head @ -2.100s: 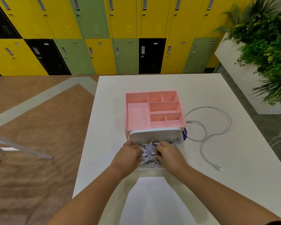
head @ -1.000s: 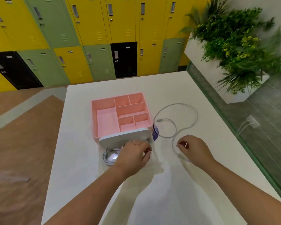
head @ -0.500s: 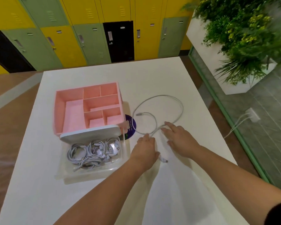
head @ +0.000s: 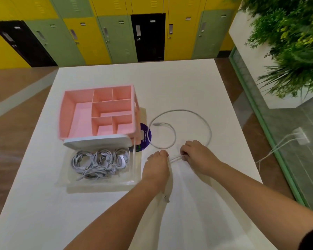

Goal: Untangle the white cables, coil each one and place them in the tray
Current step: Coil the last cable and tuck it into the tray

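Note:
A loose white cable (head: 192,112) lies in loops on the white table (head: 179,83), right of the organiser. My left hand (head: 156,167) and my right hand (head: 197,156) both pinch a stretch of this cable between them. One plug end (head: 166,199) dangles below my left wrist. A clear drawer tray (head: 99,183) stands pulled out at the organiser's front, holding several coiled white cables (head: 99,162). Above it sits the pink compartment top (head: 98,112), with nothing in its sections.
A purple round sticker (head: 145,136) lies beside the organiser. The table's right edge (head: 242,132) drops to a floor with a green strip. A white planter with green plants (head: 287,42) stands at the right. Lockers (head: 116,33) line the back wall.
My hands left the drawer and moved right to the loose cable. Half a second ago they lay on it with flatter fingers; now both pinch it and its near end has lifted off the table.

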The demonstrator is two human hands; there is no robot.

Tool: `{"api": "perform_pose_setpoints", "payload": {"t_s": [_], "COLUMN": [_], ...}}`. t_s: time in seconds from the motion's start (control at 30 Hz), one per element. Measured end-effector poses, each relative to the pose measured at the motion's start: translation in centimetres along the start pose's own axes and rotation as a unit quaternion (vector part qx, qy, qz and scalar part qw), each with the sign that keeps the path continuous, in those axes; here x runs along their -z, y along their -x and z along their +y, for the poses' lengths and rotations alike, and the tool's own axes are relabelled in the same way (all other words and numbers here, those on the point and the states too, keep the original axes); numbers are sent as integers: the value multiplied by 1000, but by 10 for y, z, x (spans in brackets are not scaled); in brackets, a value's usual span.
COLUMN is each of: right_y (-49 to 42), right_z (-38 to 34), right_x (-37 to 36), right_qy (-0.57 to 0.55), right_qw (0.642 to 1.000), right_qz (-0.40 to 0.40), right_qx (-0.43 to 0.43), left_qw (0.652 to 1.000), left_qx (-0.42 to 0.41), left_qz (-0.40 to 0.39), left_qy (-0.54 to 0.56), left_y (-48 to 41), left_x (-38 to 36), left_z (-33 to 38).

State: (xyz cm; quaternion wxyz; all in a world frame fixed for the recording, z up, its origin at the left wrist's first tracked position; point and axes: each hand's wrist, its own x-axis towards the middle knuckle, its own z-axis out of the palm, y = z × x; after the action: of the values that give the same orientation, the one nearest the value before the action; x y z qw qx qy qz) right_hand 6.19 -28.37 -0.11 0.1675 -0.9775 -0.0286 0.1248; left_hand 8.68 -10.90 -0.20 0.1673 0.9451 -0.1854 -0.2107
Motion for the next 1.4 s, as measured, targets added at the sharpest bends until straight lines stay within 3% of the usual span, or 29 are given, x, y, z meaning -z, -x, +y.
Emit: {"api": "perform_pose_setpoints", "payload": {"t_s": [0.3, 0.57, 0.73, 0.8, 0.97, 1.13, 1.27, 1.4], "right_y": [15, 30, 38, 43, 54, 67, 77, 80], "right_z": [-16, -27, -45, -51, -82, -112, -133, -147], "right_x": [36, 74, 82, 83, 65, 48, 40, 48], "right_qy": [-97, -230, -211, -194, -226, -230, -117, -40], "right_qw": [990, 943, 932, 940, 962, 963, 990, 998], "right_qz": [89, 240, 284, 264, 116, 93, 8, -19], "right_qx": [52, -20, -80, -99, -100, -108, -73, -47], "left_qw": [982, 952, 908, 885, 848, 796, 829, 873], "left_qx": [-64, -73, -67, -63, -82, -108, -132, -144], "left_qz": [73, 89, 64, 33, -43, -94, -80, -53], "left_qy": [162, 284, 409, 460, 522, 588, 537, 463], "left_y": [14, 45, 59, 64, 70, 65, 60, 61], "left_x": [29, 67, 94, 105, 128, 137, 136, 126], "left_z": [11, 13, 25, 29, 31, 16, 6, -3]}}
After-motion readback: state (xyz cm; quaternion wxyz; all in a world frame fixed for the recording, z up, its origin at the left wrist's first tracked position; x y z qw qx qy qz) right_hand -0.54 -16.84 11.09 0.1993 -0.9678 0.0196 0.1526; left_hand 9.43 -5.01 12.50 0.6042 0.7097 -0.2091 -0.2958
